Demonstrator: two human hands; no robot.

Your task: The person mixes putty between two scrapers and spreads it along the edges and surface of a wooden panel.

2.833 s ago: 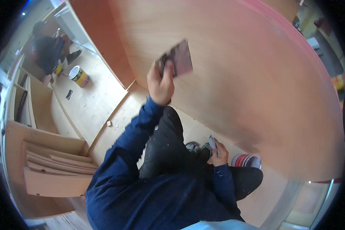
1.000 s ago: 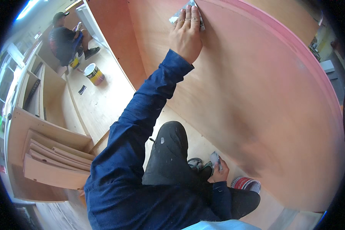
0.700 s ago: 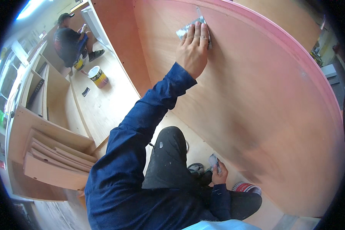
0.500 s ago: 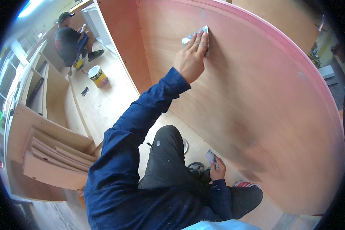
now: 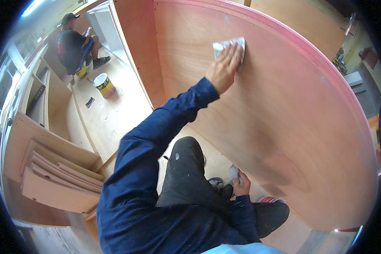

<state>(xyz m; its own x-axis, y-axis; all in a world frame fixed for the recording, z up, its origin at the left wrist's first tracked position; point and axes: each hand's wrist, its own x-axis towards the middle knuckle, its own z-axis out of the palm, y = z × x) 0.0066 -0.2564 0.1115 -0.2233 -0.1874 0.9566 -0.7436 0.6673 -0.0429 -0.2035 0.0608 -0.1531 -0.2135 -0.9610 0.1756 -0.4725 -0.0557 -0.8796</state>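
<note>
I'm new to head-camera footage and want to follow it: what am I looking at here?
There is no machine: these are bare hands, seen from above by a wide fisheye camera worn on the head, so straight edges bend. The left hand holds a thin plate against a large wooden panel. Lower down, the right hand grips a small flat tool, its exact kind unclear. A red-and-white tin is partly hidden. Further left, a yellow-and-black pail stands on pale boarding.

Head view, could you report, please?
Left hand on thin pale sheet against pinkish wooden panel. Right hand gripping small grey piece. Round red can by right knee.
</note>
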